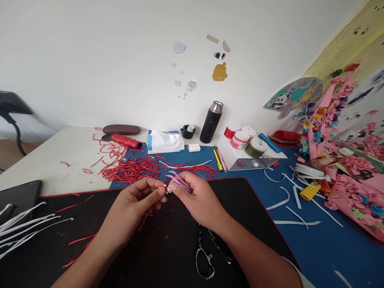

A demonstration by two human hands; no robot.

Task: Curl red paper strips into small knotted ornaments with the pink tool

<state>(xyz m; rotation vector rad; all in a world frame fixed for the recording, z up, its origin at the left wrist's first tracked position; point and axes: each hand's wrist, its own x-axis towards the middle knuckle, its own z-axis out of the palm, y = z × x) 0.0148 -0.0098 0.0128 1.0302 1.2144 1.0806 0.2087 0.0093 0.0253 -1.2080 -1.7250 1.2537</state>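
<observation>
Above the black mat (168,256), my left hand (139,200) is closed in a pinch on a thin red cord (156,187). At its fingertips sits a small white looped piece (169,189), which looks like knotted cord. My right hand (199,196) is closed around purple tweezers (181,182), their tips pointing up and left. The right thumb and finger also meet at the edge of the white piece; whether they grip it, I cannot tell. Loose red cords (135,168) lie heaped just beyond both hands.
Glasses (205,262) lie below my right wrist. White strips (24,224) rest at left, near a dark tablet-like object (25,196). Behind are a red thread spool (126,141), black flask (211,123) and lidded jars (240,139). Pink flower crafts (357,200) crowd the right.
</observation>
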